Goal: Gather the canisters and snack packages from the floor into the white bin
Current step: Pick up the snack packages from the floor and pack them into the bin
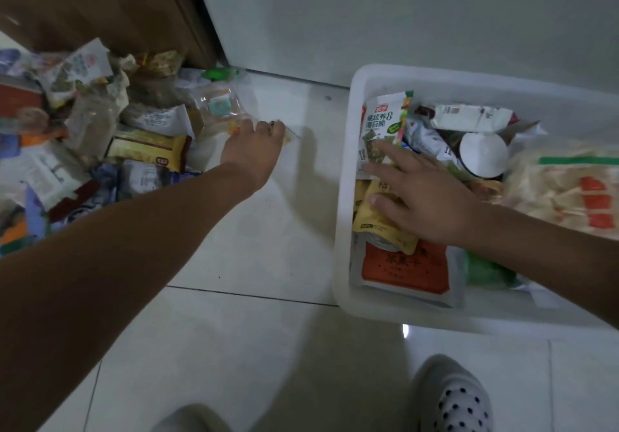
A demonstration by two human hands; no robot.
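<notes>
A heap of snack packages (100, 136) lies on the floor at the left, against a brown door. My left hand (251, 150) reaches to the heap's right edge and its fingers close on a clear snack packet (288, 135). The white bin (343, 197) stands on the floor at the right, holding several packages and a white-lidded canister (482, 155). My right hand (422, 197) lies flat inside the bin, fingers spread, pressing on a green-and-white seaweed snack bag (382, 126) and a yellow packet (378, 220). An orange-red package (405, 269) sits below the hand.
A white wall (402, 13) rises behind the bin and a brown door (100, 2) behind the heap. A pale tiled floor (268, 230) runs between heap and bin. My slippered feet (452, 398) show at the bottom edge.
</notes>
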